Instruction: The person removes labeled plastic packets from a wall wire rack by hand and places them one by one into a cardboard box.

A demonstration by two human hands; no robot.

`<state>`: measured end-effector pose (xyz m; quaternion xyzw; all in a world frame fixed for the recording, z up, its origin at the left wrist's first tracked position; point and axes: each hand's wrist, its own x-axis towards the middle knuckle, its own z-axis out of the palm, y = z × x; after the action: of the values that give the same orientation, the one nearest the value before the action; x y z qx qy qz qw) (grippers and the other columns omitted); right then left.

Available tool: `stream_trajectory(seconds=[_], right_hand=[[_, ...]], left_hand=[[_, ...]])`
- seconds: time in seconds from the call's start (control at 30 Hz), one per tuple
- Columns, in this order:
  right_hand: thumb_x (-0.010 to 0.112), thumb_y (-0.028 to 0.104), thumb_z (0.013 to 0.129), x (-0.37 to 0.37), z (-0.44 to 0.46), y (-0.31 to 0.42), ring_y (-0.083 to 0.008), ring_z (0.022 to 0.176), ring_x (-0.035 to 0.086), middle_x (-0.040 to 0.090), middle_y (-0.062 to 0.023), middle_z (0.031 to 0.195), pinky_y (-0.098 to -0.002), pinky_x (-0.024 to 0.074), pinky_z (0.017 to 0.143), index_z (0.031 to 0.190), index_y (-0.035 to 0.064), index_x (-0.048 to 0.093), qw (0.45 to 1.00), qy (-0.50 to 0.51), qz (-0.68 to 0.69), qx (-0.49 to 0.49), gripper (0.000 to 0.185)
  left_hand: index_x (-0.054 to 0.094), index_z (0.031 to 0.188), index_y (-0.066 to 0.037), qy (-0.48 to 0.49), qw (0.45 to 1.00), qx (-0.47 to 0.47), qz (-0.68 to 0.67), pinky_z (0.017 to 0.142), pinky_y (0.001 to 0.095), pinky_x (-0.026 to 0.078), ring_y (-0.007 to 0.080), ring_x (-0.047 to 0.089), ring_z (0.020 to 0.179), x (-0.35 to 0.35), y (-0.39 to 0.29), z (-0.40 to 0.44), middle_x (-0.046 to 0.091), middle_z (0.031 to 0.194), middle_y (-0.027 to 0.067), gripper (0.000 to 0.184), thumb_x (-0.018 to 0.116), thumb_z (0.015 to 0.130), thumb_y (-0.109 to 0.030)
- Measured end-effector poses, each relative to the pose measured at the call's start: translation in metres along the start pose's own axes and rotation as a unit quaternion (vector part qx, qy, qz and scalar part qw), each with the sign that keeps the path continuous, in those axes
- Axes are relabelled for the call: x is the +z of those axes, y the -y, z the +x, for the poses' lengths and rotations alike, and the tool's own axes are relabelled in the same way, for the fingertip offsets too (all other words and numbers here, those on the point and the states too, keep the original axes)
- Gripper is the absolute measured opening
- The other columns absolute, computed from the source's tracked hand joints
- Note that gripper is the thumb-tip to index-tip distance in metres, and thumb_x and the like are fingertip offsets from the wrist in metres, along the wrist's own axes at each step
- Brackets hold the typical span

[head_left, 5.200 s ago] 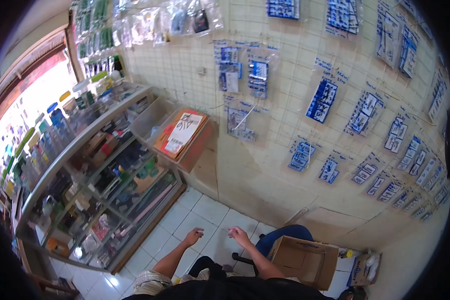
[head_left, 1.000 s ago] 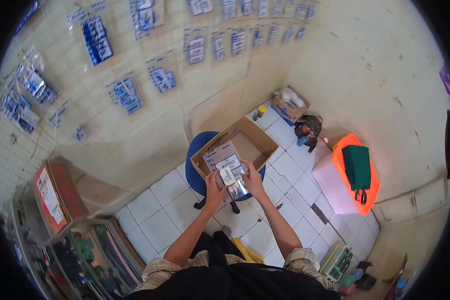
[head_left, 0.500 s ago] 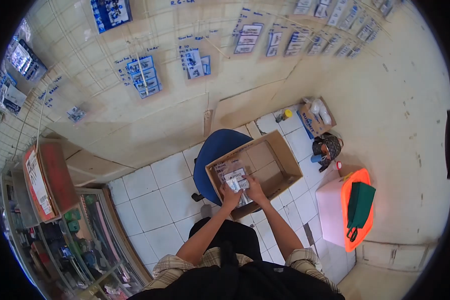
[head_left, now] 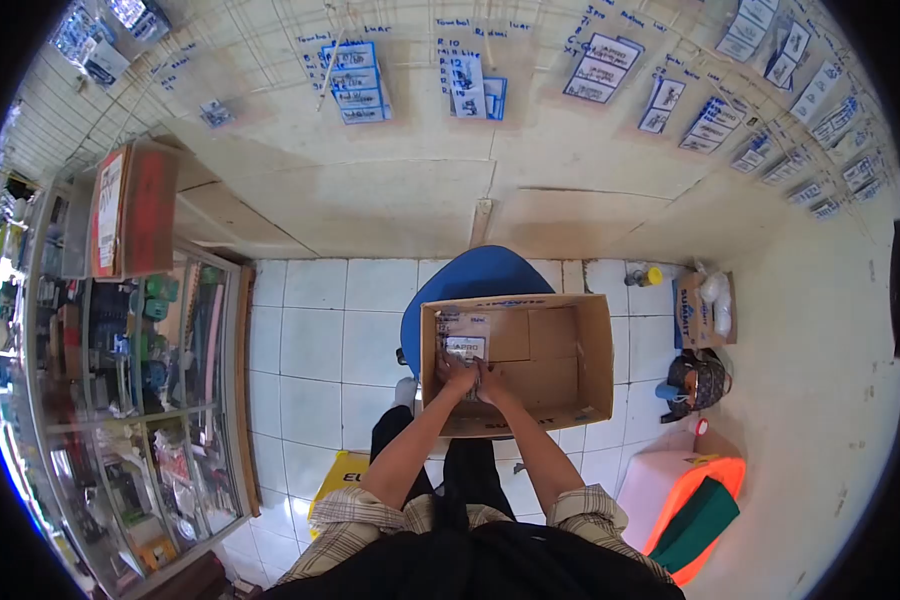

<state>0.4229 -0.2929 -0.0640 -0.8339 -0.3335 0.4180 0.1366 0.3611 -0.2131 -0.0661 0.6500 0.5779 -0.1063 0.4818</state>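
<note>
At the far left, more of the glass cabinet has been brought into view by a turn of the head, with a red folder held upright in the bin above it. A yellow bag is now seen on the floor beside the person's legs.

Next, the left hand is found at the left end of the open cardboard box. Its fingers are bent over the lower part of a clear packet; the tips are hidden, so whether anything is pinched cannot be told. The small white card that was held by this hand half a second ago can no longer be made out. The packet itself is seen within the box's outline, against the left end; whether the bottom is touched cannot be told.

The right hand is held close beside the left, its fingers drawn in near the packet's lower right corner, their grip likewise masked. With both hands now brought squarely over the box, the handling appears to have been centred there.

The box is borne by a blue chair. Farther right, a small carton, a patterned bag and an orange-lidded container are left untouched.
</note>
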Motion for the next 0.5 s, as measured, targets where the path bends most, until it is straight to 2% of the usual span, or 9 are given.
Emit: stream_trajectory(seconds=[0.07,0.17,0.23,0.27,0.3,0.33,0.4,0.47,0.5], right_hand=[[0.051,0.012,0.071,-0.002,-0.001,-0.009,-0.0441,0.110,0.031,0.029,-0.0291,0.119,-0.0436,0.0302,0.092,0.124,0.0137,0.028,0.999,0.042,0.008,0.014,0.058],[0.051,0.011,0.071,-0.014,-0.009,-0.015,-0.0430,0.107,0.034,0.029,-0.0288,0.119,-0.0429,0.0295,0.092,0.125,0.0122,0.027,0.996,0.085,0.024,-0.005,0.059],[0.049,0.009,0.072,-0.012,-0.008,-0.014,-0.0407,0.101,0.040,0.031,-0.0266,0.118,-0.0420,0.0312,0.091,0.123,0.0110,0.029,0.996,0.078,-0.041,0.021,0.055],[0.049,0.009,0.072,-0.001,-0.005,-0.024,-0.0407,0.101,0.040,0.031,-0.0266,0.118,-0.0420,0.0312,0.091,0.123,0.0110,0.029,0.996,0.078,-0.041,0.014,0.055],[0.049,0.008,0.073,0.018,0.005,-0.049,-0.0394,0.097,0.043,0.035,-0.0247,0.114,-0.0421,0.0321,0.089,0.120,0.0087,0.032,0.994,-0.019,-0.019,-0.102,0.051],[0.049,0.007,0.073,0.022,0.016,-0.061,-0.0380,0.093,0.046,0.040,-0.0229,0.110,-0.0422,0.0329,0.088,0.117,0.0064,0.036,0.969,-0.117,0.001,-0.220,0.046],[0.051,0.011,0.075,-0.029,-0.017,-0.032,-0.0324,0.086,0.051,0.048,-0.0195,0.101,-0.0397,0.0385,0.081,0.109,0.0028,0.042,0.950,-0.131,0.000,-0.283,0.036],[0.052,0.012,0.076,-0.083,-0.068,0.009,-0.0261,0.080,0.054,0.050,-0.0167,0.095,-0.0346,0.0423,0.076,0.105,0.0019,0.046,0.968,-0.054,0.121,-0.214,0.031],[0.052,0.012,0.077,-0.088,-0.066,0.002,-0.0237,0.079,0.054,0.049,-0.0155,0.096,-0.0323,0.0433,0.073,0.106,0.0026,0.046,0.957,-0.053,0.116,-0.261,0.031]], left_hand=[[0.004,0.127,0.005,0.004,1.000,-0.006,0.014,0.101,0.0399,0.010,0.0339,0.006,0.123,0.004,0.005,0.001,0.006,0.133,0.0228,0.094,0.056,0.066,-0.044],[0.007,0.127,0.006,0.016,1.000,-0.023,0.006,0.100,0.0384,0.012,0.0339,0.011,0.123,0.006,0.011,-0.003,0.012,0.132,0.0239,0.090,0.056,0.068,-0.042],[0.014,0.126,0.007,0.001,1.000,0.029,0.010,0.100,0.0362,0.015,0.0334,0.018,0.122,0.003,0.014,-0.009,0.019,0.130,0.0249,0.086,0.055,0.068,-0.042],[0.017,0.125,0.007,-0.004,0.996,0.047,0.069,0.100,0.0341,0.016,0.0323,0.020,0.122,0.004,0.013,-0.012,0.021,0.130,0.0244,0.082,0.055,0.071,-0.042],[0.017,0.125,0.007,-0.013,0.996,0.048,0.067,0.100,0.0341,0.016,0.0323,0.020,0.122,-0.011,0.003,-0.030,0.021,0.130,0.0244,0.082,0.055,0.071,-0.042],[0.018,0.125,0.006,0.077,0.989,0.123,0.001,0.100,0.0331,0.016,0.0302,0.019,0.122,-0.036,-0.020,-0.064,0.021,0.130,0.0228,0.078,0.053,0.074,-0.042],[0.020,0.126,0.004,0.166,0.955,0.210,-0.130,0.099,0.0312,0.016,0.0259,0.019,0.123,-0.055,-0.028,-0.084,0.022,0.131,0.0189,0.069,0.049,0.079,-0.038],[0.023,0.127,-0.002,0.188,0.926,0.251,-0.208,0.098,0.0295,0.019,0.0209,0.021,0.122,-0.085,-0.025,-0.108,0.024,0.132,0.0131,0.057,0.044,0.084,-0.032],[0.025,0.127,-0.004,0.186,0.915,0.243,-0.265,0.098,0.0293,0.020,0.0196,0.024,0.121,-0.107,-0.025,-0.120,0.025,0.131,0.0111,0.052,0.043,0.085,-0.029]])
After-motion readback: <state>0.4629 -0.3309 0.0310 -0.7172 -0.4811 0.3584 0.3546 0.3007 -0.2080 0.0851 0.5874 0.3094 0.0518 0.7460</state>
